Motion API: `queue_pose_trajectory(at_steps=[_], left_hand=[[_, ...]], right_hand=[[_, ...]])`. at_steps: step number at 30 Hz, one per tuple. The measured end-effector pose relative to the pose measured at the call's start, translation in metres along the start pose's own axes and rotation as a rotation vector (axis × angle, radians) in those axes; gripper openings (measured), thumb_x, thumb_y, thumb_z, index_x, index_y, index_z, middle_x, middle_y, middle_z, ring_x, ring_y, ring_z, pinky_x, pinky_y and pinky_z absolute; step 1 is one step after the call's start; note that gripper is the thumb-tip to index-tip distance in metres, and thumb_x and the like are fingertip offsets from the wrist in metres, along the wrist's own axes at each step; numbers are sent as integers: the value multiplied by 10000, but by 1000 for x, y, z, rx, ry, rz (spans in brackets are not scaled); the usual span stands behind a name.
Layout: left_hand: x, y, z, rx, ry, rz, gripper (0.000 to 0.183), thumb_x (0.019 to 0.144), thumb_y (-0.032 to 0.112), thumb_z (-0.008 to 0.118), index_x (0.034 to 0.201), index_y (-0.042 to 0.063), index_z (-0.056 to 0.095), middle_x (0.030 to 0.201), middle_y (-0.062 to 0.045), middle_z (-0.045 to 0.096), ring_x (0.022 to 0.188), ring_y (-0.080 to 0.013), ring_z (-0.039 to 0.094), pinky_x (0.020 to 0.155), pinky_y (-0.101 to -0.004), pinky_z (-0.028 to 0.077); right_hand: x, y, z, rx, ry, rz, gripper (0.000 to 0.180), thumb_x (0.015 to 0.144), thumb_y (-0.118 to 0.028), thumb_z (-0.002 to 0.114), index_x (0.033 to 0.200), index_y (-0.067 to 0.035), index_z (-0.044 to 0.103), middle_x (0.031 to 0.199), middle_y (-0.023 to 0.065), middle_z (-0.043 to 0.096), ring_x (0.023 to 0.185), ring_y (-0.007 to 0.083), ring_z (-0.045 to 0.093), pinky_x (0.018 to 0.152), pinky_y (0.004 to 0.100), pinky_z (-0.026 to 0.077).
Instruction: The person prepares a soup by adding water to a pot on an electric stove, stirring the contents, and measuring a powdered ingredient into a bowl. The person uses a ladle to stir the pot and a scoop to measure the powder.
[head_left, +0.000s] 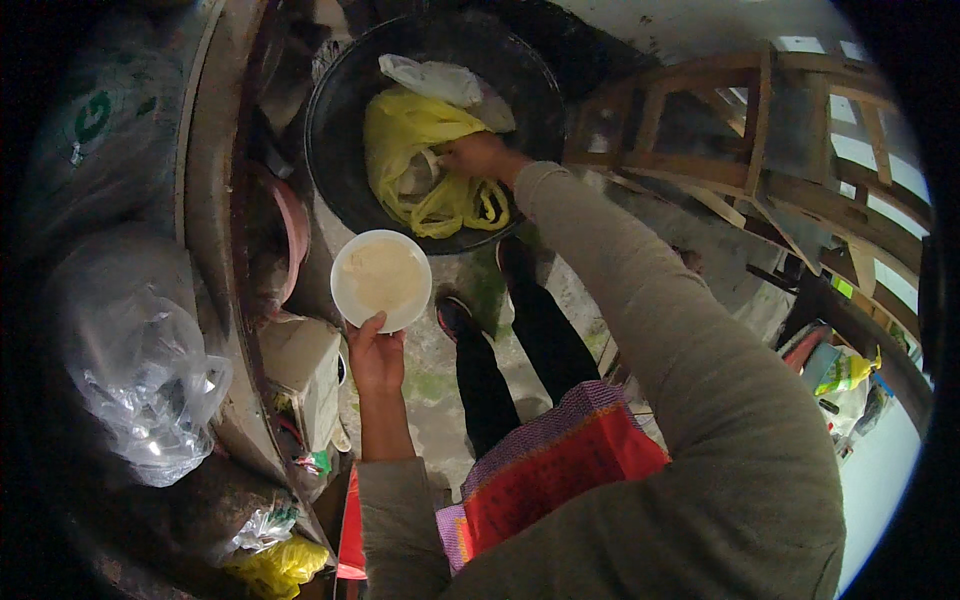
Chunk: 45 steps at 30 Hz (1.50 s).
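Observation:
My left hand (379, 352) grips the near rim of a round white bowl (381, 281), thumb on top. Pale beige powder lies in the bowl. Beyond it stands a large round black tub (337, 187). Inside the tub lies a yellow plastic bag (390, 120) with its mouth open, and a whitish plastic bag (435, 79) lies behind it. My right hand (480, 157) reaches into the yellow bag's opening, beside a pale round thing (420, 176) that I cannot make out. The fingers of that hand are partly hidden, so what they hold does not show.
To the left, clear plastic bags (157, 390) lie on a shelf or counter with a long edge (217, 150). Below that edge are a pink basin (291, 225) and a pale box (304, 360). Wooden frames (757, 127) stand at the right. My legs are on the concrete floor (427, 375).

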<state>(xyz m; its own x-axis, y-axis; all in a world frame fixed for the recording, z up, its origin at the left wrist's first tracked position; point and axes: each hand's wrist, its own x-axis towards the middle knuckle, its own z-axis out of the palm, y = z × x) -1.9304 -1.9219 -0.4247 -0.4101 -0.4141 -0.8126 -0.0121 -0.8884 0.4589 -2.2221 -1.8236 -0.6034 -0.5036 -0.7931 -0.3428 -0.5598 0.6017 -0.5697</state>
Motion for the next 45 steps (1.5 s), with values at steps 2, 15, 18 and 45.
queue_pose_trajectory(at_steps=[2, 15, 18, 45], left_hand=[[-2, -1, 1, 7, 3, 8, 578, 701, -25, 574, 1225, 147, 399, 1191, -35, 475, 1078, -206, 480, 840, -357, 441], [0, 0, 1, 65, 17, 22, 533, 733, -8, 542, 1218, 152, 389, 1175, -59, 478, 1038, -244, 495, 786, -380, 464], [4, -1, 3, 45, -18, 8, 541, 736, -12, 539, 1223, 155, 375, 1180, -63, 472, 1031, -243, 496, 770, -375, 461], [11, -26, 61, 38, -92, -44, 583, 687, -50, 518, 1224, 111, 357, 1165, -109, 464, 1069, -277, 485, 823, -417, 484]], right_hand=[[-8, 0, -20, 34, -123, 59, 313, 776, -343, 542, 915, -82, 647, 933, 131, 621, 856, 311, 587, 780, 415, 458], [-91, -9, -113, 108, -81, 37, 336, 799, -351, 579, 934, -50, 644, 824, 156, 628, 751, 341, 595, 672, 422, 464], [-118, -13, -138, 237, -54, 86, 322, 798, -321, 594, 941, -37, 643, 804, 150, 637, 706, 295, 609, 644, 394, 466], [-228, -141, -209, 58, 71, 48, 235, 773, -254, 616, 889, -51, 643, 700, 167, 602, 649, 346, 583, 572, 414, 460]])
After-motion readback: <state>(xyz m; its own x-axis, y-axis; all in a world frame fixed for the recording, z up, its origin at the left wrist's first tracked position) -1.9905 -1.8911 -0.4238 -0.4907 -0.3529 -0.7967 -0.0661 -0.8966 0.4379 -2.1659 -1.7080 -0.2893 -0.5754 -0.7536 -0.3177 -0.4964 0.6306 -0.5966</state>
